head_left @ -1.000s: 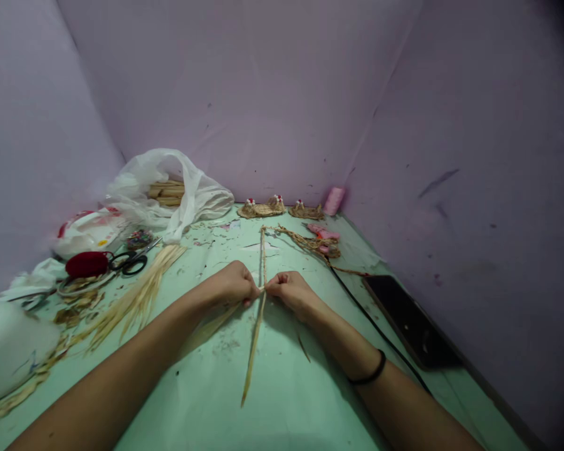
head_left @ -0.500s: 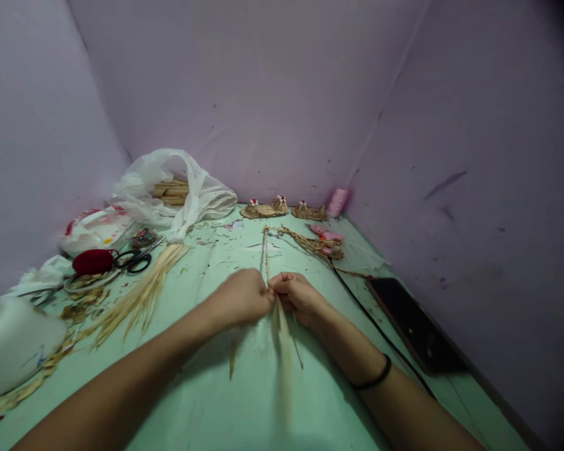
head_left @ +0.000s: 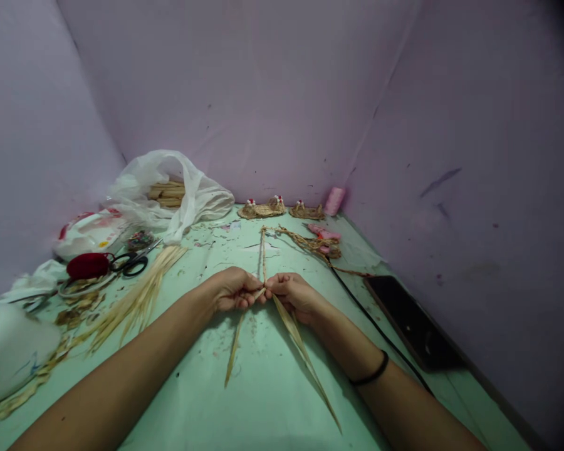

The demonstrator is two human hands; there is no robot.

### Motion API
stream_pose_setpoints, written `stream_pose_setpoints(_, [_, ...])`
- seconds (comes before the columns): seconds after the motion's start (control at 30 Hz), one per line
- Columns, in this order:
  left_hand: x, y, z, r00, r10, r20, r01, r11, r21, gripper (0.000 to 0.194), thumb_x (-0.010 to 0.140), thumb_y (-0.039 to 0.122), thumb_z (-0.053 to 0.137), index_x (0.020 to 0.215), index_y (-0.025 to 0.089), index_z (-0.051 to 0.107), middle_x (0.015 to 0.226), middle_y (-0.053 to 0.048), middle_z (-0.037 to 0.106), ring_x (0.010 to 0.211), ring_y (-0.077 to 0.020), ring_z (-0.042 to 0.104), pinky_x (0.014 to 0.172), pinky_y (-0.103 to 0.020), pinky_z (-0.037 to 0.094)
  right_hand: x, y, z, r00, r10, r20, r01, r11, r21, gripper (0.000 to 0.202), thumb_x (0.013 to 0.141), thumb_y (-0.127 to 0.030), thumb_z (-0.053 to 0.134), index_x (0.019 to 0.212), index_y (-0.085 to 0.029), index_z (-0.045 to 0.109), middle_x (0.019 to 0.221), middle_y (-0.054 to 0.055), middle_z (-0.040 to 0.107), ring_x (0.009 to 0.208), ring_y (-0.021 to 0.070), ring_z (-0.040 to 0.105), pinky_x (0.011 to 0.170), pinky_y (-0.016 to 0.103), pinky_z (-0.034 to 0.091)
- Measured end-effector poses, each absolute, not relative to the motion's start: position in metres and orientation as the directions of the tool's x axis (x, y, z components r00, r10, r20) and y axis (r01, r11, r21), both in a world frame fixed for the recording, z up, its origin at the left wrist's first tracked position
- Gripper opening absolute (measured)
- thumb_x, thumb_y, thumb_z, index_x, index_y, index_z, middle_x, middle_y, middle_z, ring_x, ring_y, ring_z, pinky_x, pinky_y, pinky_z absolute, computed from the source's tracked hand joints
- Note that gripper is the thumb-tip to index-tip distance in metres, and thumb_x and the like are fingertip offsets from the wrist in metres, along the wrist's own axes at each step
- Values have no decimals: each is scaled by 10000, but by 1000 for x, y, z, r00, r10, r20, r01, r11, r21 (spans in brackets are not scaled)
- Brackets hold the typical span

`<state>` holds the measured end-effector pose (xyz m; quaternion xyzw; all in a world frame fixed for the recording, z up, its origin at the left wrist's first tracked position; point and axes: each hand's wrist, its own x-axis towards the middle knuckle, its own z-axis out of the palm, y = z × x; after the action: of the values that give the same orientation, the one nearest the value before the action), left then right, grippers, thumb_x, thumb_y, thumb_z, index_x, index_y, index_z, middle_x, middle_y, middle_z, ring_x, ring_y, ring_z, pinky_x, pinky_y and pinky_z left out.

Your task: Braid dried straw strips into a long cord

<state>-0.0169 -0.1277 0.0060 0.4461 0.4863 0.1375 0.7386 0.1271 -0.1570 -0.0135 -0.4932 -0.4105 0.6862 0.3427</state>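
A thin braided cord (head_left: 264, 254) runs from the far part of the green table down to my two hands, which meet at its near end. My left hand (head_left: 237, 289) pinches a dry fibre strand, and a narrow strip (head_left: 234, 351) hangs below it. Close beside it, my right hand (head_left: 291, 291) grips the braid's end between thumb and finger. A wider pale strip (head_left: 301, 343) trails from under my right hand toward the near right. The exact crossing of the strands is hidden by the fingertips.
Loose fibre strips (head_left: 145, 291), scissors (head_left: 134, 262) and a red pincushion-like object (head_left: 88, 265) lie left. Behind are a plastic bag (head_left: 200, 194) and small woven slippers (head_left: 263, 208). A pink glue gun (head_left: 322, 232), twisted cord (head_left: 305, 243) and phone (head_left: 408, 322) lie right.
My left hand has turned and its fingers now show, curled at the braid's end. The wider strip has swung from straight down to the near right. The view has shifted slightly.
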Motion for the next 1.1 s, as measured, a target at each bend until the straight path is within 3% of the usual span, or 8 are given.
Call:
stream_pose_setpoints(0.13, [-18, -129, 3, 463, 662, -589, 217, 559, 800, 93, 629, 140, 532, 623, 66, 587, 462, 7, 509, 331, -25, 396, 310, -121, 264, 127, -157, -13, -290, 871, -397, -105, -441, -891, 116, 583, -206, 561, 517, -129, 505, 427, -26, 527, 358, 52, 406, 376, 180, 238])
stream_pose_setpoints(0.27, [-17, -130, -2, 430, 755, -496, 251, 427, 869, 102, 566, 197, 560, 533, 105, 531, 407, 31, 468, 287, -28, 330, 271, -149, 185, 130, -155, -16, -294, 889, -351, -83, -389, -917, 110, 564, -190, 566, 504, -132, 495, 417, -30, 506, 360, 49, 382, 389, 184, 255])
stream_pose_setpoints(0.4, [-16, -131, -4, 428, 781, -456, 311, 346, 885, 132, 553, 242, 568, 573, 112, 555, 406, 45, 450, 279, -27, 299, 270, -162, 147, 135, -154, -13, -284, 909, -305, 28, -311, -950, 45, 567, -164, 552, 561, -129, 525, 401, -51, 478, 324, 26, 283, 358, 179, 170])
stream_pose_setpoints(0.6, [-11, -133, -5, 410, 825, -390, 292, 286, 913, 105, 525, 214, 553, 487, 123, 518, 343, 69, 346, 259, -22, 212, 288, -192, 103, 135, -150, -13, -237, 949, -206, 276, -137, -951, 28, 587, -135, 559, 597, -131, 533, 514, -2, 577, 441, 58, 428, 433, 170, 294])
stream_pose_setpoints(0.73, [-8, -134, -8, 331, 875, -353, 369, 224, 902, 115, 499, 161, 524, 414, 136, 450, 319, 61, 320, 299, -28, 231, 326, -191, 124, 135, -154, -14, -140, 988, -69, 595, 28, -803, 65, 595, -196, 576, 605, -136, 600, 545, 15, 589, 491, 87, 453, 459, 193, 305])
stream_pose_setpoints(0.83, [-4, -136, -9, 307, 895, -323, 383, 194, 903, 113, 486, 137, 515, 397, 128, 445, 316, 59, 313, 322, -23, 225, 345, -190, 125, 134, -163, -5, -65, 998, -13, 750, 40, -660, 127, 622, -249, 566, 582, -143, 624, 523, 33, 582, 483, 100, 437, 453, 215, 271])
stream_pose_setpoints(1.1, [-7, -137, -8, 327, 854, -405, 215, 350, 912, 99, 488, 132, 511, 420, 134, 439, 326, 60, 337, 275, -19, 206, 309, -193, 86, 114, -188, 5, -190, 982, 13, 839, 169, -517, 159, 607, -136, 504, 610, -155, 662, 566, 69, 622, 478, 120, 455, 463, 246, 212])
